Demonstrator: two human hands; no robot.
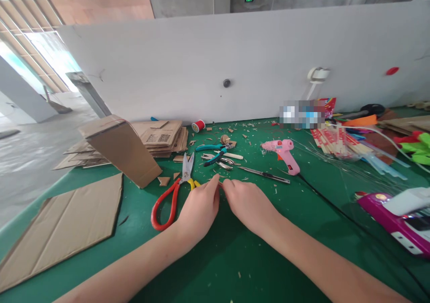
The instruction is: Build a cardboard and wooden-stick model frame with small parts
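Observation:
My left hand (pixel 202 204) and my right hand (pixel 247 201) meet above the green table, fingertips pinched close together. A tiny brownish bit shows between them, too small and covered to name. Just left of my left hand lie red-handled scissors (pixel 186 174), blades apart and pointing away; yellow handle parts of a tool (pixel 193 184) show beside its fingers. Beyond my hands are teal-handled pliers (pixel 211 159), metal tools (pixel 226 162) and a slim craft knife (pixel 265 174). A pink glue gun (pixel 284 152) lies to the right, its black cord running toward me.
At left stand a tilted cardboard box (pixel 126 153), a flat cardboard sheet (pixel 74 227) and stacked cardboard (pixel 164 137). A red thread spool (pixel 198 125) sits near the white partition (pixel 161 70). On the right are a purple-and-white device (pixel 399 218) and packaged sticks (pixel 331 146). Scraps litter the green table (pixel 218 267).

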